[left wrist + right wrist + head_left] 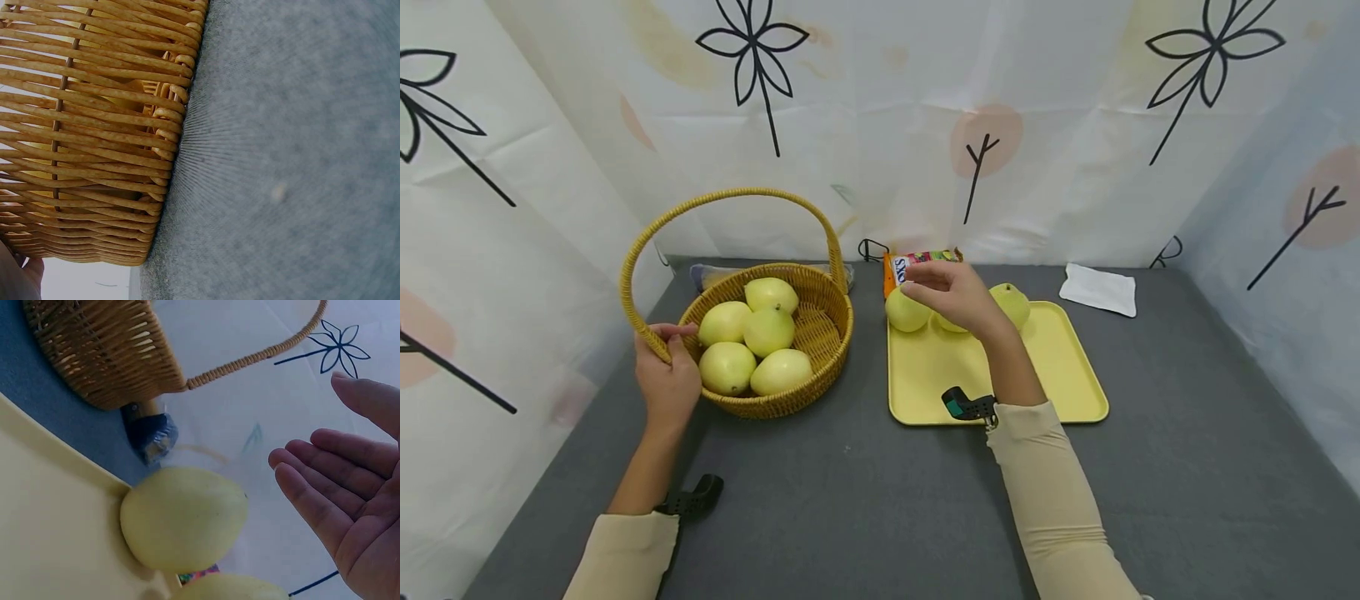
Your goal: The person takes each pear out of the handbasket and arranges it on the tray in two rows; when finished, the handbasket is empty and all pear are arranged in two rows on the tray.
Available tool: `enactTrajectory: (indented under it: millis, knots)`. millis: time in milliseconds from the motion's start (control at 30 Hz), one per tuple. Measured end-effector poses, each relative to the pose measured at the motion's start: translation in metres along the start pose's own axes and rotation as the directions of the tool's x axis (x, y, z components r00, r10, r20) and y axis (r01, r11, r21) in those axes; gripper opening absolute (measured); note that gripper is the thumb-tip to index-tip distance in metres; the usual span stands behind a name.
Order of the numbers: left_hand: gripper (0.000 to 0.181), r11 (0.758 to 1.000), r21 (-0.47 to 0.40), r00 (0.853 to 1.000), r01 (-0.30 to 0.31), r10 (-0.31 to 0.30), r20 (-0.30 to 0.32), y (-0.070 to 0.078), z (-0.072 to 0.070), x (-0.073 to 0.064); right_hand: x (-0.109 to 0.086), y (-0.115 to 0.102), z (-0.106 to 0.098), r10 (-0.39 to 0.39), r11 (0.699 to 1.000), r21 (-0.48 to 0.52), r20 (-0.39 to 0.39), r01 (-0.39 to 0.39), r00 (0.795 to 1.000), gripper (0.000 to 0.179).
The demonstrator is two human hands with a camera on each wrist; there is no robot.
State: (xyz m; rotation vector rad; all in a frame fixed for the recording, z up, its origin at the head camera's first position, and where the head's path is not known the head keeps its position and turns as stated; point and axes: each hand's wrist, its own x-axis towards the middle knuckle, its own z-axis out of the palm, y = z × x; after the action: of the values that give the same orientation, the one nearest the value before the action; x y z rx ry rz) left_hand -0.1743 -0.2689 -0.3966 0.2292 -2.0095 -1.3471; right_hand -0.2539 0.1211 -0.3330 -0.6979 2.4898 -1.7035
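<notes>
Fingers, right hand: fingers (312,500) lie near one another, gently bent, thumb spread well away from them; the right hand (958,296) hovers palm-inward above the tray's far edge, by the fruit.
Fingers, left hand: the left hand (668,375) grips the basket's side near the foot of the handle; whether it clasps the handle too, I can't tell.
Basket: golden-brown wicker basket (775,406), round, loosely woven, on the table to the left of the tray; its tall wrapped handle (730,193) arches overhead.
Fruit in the basket: five pale yellow-green fruits (770,332), smooth and plump, bunched towards the left, bare weave showing on the right.
Fruit on the tray: three more of the kind, tray fruits (907,310), along the far edge, the middle one mostly hidden by the hand.
Tray: yellow tray (940,367), flat, round-cornered.
Behind them: an orange-and-red packet (898,271) past the tray, a white cloth (1099,290) off to the right, something plastic-wrapped (711,273) behind the basket.
Table: dark grey table (850,500), matt, fabric-like.
Room: white curtain (880,167) on three sides, printed with black line flowers and peach blots.
Sleeves: cream sleeves (1060,500), a black strap mount (696,497) at each wrist.
</notes>
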Motion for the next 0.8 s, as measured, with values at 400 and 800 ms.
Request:
enactTrajectory:
  millis: [400,800]
  knots:
    - [0.02,1.0,0.015,1.0,-0.009,0.01,-0.015,-0.008,0.001,0.003,0.019,-0.008,0.054,-0.013,1.0,0.008,0.091,0.012,0.996,0.051]
    - [0.021,1.0,0.001,1.0,-0.016,0.016,-0.015,-0.008,0.0,0.002,0.035,-0.02,0.104,0.014,0.983,-0.183,0.173,0.018,0.985,0.065]
